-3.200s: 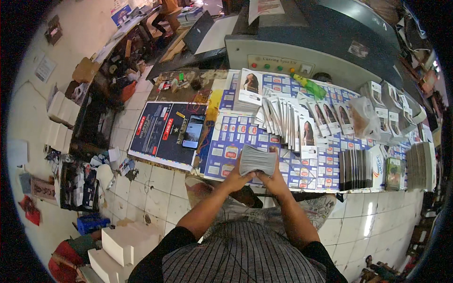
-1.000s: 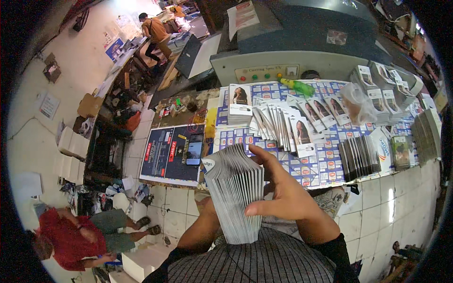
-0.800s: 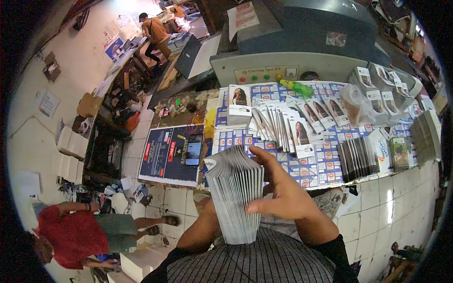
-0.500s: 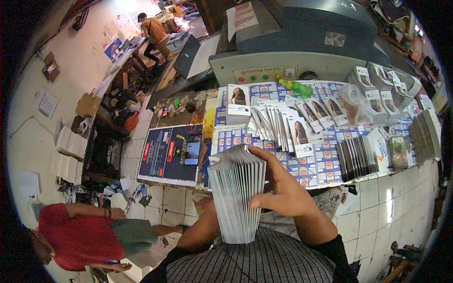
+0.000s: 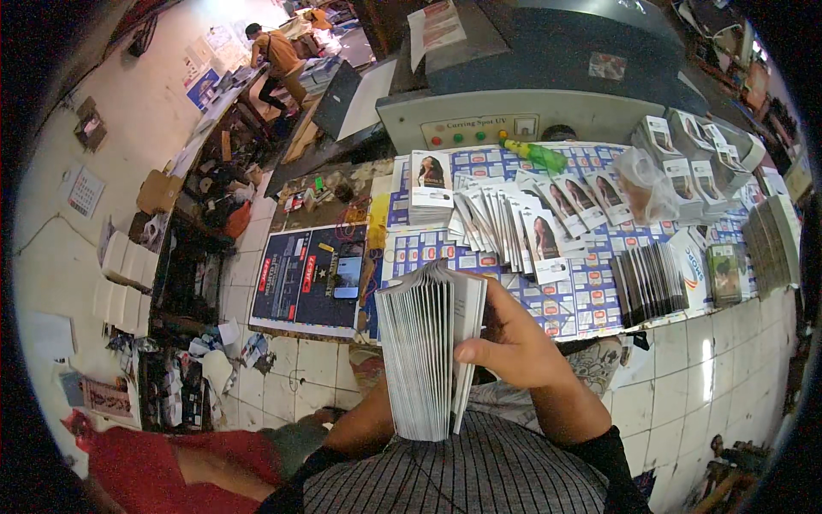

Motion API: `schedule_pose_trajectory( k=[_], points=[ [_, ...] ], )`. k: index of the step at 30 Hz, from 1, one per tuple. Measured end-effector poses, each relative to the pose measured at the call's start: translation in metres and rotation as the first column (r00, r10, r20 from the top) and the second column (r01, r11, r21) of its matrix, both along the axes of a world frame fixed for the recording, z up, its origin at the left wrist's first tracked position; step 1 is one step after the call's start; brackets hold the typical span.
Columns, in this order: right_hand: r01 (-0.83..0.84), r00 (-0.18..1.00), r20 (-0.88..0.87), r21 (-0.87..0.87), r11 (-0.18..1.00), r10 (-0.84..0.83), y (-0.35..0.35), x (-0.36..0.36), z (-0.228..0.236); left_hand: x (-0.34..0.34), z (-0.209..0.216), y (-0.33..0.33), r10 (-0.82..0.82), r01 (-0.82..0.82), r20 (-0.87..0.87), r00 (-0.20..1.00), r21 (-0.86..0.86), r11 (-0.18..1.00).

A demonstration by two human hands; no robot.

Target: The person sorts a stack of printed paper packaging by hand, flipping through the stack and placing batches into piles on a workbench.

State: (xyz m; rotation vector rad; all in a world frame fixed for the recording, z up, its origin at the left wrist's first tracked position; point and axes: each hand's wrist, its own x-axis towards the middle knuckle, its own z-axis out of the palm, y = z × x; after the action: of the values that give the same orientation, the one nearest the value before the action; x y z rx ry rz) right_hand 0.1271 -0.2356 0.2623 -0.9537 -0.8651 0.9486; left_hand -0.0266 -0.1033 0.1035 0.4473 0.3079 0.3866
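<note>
A thick stack of thin printed cards [image 5: 415,360] stands upright in front of my chest, its edges fanned toward me. My right hand [image 5: 514,343] grips the right side, thumb on the near face and fingers behind. Under that thumb a few cards are parted from the rest by a gap. My left forearm [image 5: 364,424] reaches up behind the stack, which hides the left hand and its fingers. Beyond, on the table, lie a spread row of similar cards [image 5: 544,240] with a photo of a long-haired person and a neat pile [image 5: 431,184] of them.
A phone [image 5: 347,278] lies on a dark printed sheet [image 5: 287,278] at the left. A green bottle [image 5: 539,157], a plastic bag [image 5: 644,188] and more card bundles [image 5: 651,287] occupy the table. Behind stands a large grey machine [image 5: 548,51]. A person in red [image 5: 163,458] is close on my left.
My right thumb has parted a few cards from the stack's right side, opening a gap. The person in red has moved lower and nearer to me.
</note>
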Motion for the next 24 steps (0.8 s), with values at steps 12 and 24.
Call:
schedule_pose_trajectory(
  k=[12,24],
  points=[
    [-0.044,0.994,-0.098,-0.055,0.998,0.039,-0.004,-0.005,-0.006,0.028,0.019,-0.004,-0.114,0.112,0.039,0.993,0.036,0.993],
    [0.056,0.995,0.090,-0.038,0.998,-0.052,-0.012,-0.011,0.008,0.029,0.029,-0.004,-0.247,0.243,0.050,0.968,0.077,0.967]
  ],
)
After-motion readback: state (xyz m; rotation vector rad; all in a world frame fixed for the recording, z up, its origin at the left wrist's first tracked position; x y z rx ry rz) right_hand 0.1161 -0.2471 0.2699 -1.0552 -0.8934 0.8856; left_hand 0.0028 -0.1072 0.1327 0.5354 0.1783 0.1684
